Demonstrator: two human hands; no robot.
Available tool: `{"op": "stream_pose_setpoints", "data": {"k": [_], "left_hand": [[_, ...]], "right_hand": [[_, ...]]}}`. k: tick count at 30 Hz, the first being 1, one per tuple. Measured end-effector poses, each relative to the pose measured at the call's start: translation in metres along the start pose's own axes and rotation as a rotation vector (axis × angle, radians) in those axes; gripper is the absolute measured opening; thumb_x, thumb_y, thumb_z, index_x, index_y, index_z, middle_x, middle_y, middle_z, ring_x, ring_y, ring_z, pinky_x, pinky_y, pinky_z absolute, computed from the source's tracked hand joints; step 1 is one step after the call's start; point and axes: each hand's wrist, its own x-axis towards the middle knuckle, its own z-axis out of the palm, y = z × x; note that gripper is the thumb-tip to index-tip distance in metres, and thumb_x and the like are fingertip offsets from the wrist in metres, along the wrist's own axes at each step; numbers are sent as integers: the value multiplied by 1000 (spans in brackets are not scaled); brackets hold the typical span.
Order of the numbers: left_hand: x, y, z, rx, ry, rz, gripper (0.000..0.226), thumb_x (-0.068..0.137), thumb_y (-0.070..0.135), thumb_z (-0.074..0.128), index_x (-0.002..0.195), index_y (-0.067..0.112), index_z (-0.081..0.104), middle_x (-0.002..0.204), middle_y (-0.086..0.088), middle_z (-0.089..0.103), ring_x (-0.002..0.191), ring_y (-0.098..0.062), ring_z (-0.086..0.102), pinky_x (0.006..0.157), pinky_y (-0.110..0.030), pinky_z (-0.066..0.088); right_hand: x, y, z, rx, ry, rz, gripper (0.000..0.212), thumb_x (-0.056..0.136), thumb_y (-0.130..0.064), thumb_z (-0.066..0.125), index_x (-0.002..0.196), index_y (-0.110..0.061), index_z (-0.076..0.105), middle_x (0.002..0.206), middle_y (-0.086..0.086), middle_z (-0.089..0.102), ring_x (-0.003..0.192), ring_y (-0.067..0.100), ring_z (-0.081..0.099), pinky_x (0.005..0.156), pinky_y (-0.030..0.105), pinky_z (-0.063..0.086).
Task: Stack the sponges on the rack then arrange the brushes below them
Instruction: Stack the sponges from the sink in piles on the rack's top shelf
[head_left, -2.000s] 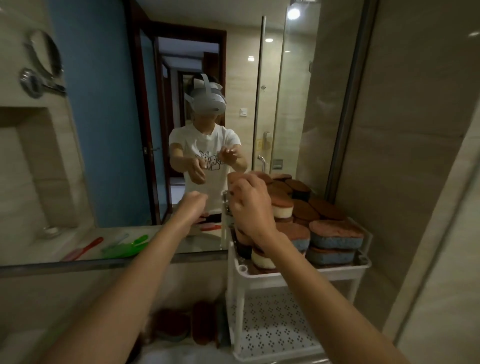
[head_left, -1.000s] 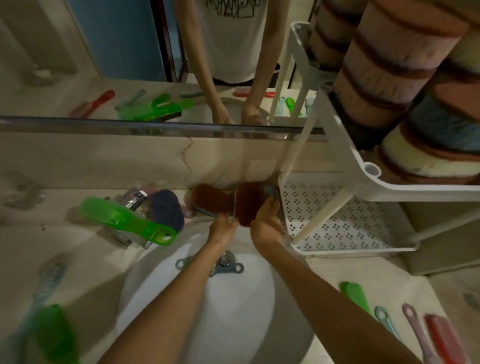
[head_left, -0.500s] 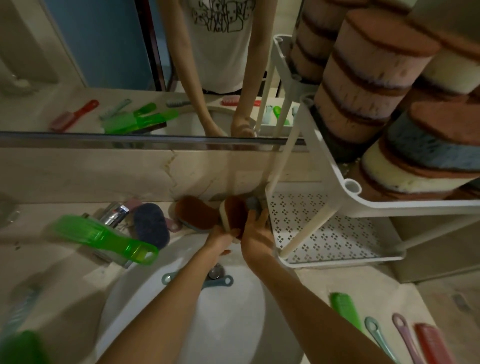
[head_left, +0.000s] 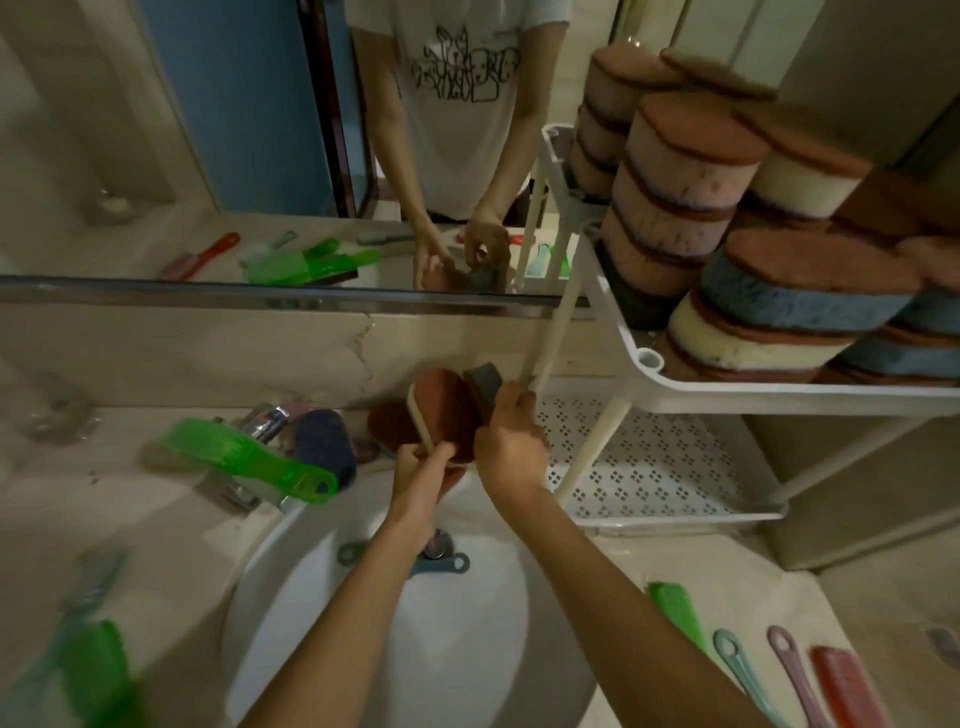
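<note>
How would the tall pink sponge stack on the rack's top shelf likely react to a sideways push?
Probably tips easily: the stack is several sponges high, far above the shelf rim. Foam looks light and squashy, so it would likely bend and topple rather than slide.

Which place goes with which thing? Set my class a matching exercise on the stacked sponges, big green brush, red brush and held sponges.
Things:
1 stacked sponges
2 big green brush
3 red brush
4 held sponges

Places:
a on the counter right of the sink
b on the top shelf of the rack
c gripped by left hand and right hand
d across the tap

Pairs: 1-b, 2-d, 3-a, 4-c.
</note>
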Motion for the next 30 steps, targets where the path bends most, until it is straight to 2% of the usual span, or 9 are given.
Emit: {"op": "stream_pose_setpoints", "data": {"k": [3, 5, 10, 13, 16, 19, 22, 26, 30], "left_hand": [[-28, 26, 6, -126, 40, 118, 28, 90, 9, 55, 115, 1, 46, 105, -17, 62, 89, -25, 63, 77, -33, 53], [-47, 48, 10, -175, 49, 191, 31, 89, 11, 55, 117, -1, 48, 107, -19, 64, 89, -26, 64, 75, -33, 53], [-105, 116, 20, -253, 36, 407, 5, 90, 11, 55, 94, 14, 56, 95, -10, 65, 80, -18, 64, 74, -30, 53], [-139, 156, 30, -263, -26, 546, 24, 90, 11, 56, 114, 5, 55, 101, -11, 66, 84, -18, 65, 73, -27, 53], [-168, 189, 46, -199, -107, 634, 28, 90, 12, 56, 117, 3, 56, 104, -12, 66, 89, -21, 66, 72, -25, 52], [-184, 216, 67, -166, -197, 648, 31, 91, 15, 56, 119, 2, 55, 109, -14, 67, 93, -22, 67, 77, -28, 54], [-197, 233, 94, -138, -287, 618, 35, 91, 18, 56, 124, 4, 51, 115, -13, 66, 96, -22, 66, 76, -29, 53], [-207, 246, 132, -121, -391, 537, 36, 94, 21, 52, 127, 10, 44, 115, -13, 60, 91, -22, 64, 78, -29, 52], [-204, 253, 173, -74, -488, 383, 39, 96, 32, 43, 128, 10, 42, 97, -18, 61, 96, -29, 61, 84, -39, 50]], "right_hand": [[-7, -23, -45, 19, -43, -51, 39, 90, -10, 42, 128, -6, 33, 118, 17, 52, 90, 39, 63, 73, 46, 55], [-12, -36, -75, 74, 21, -85, 34, 91, -13, 44, 123, -8, 39, 120, 12, 49, 91, 37, 61, 72, 44, 51], [-19, -71, -148, 228, 178, -211, 32, 89, -15, 48, 120, -11, 41, 120, 9, 47, 92, 34, 58, 64, 36, 42], [-17, -84, -192, 260, 338, -279, 32, 89, -17, 50, 120, -11, 43, 118, 8, 49, 94, 32, 58, 63, 32, 37], [-10, -89, -232, 321, 467, -319, 31, 88, -20, 55, 116, -11, 45, 115, 7, 52, 93, 29, 60, 65, 32, 41], [2, -83, -265, 390, 582, -311, 27, 84, -23, 59, 106, -13, 47, 104, 5, 57, 93, 25, 57, 71, 31, 42], [21, -67, -293, 511, 587, -205, 29, 81, -25, 62, 105, -16, 47, 99, 2, 54, 97, 20, 52, 78, 32, 46], [53, -26, -325, 755, 500, -8, 27, 82, -26, 63, 96, -21, 41, 97, 2, 55, 89, 20, 57, 75, 35, 54], [82, 28, -348, 867, 316, 151, 25, 86, -27, 60, 103, -17, 45, 104, 6, 56, 97, 22, 56, 88, 39, 51]]}}
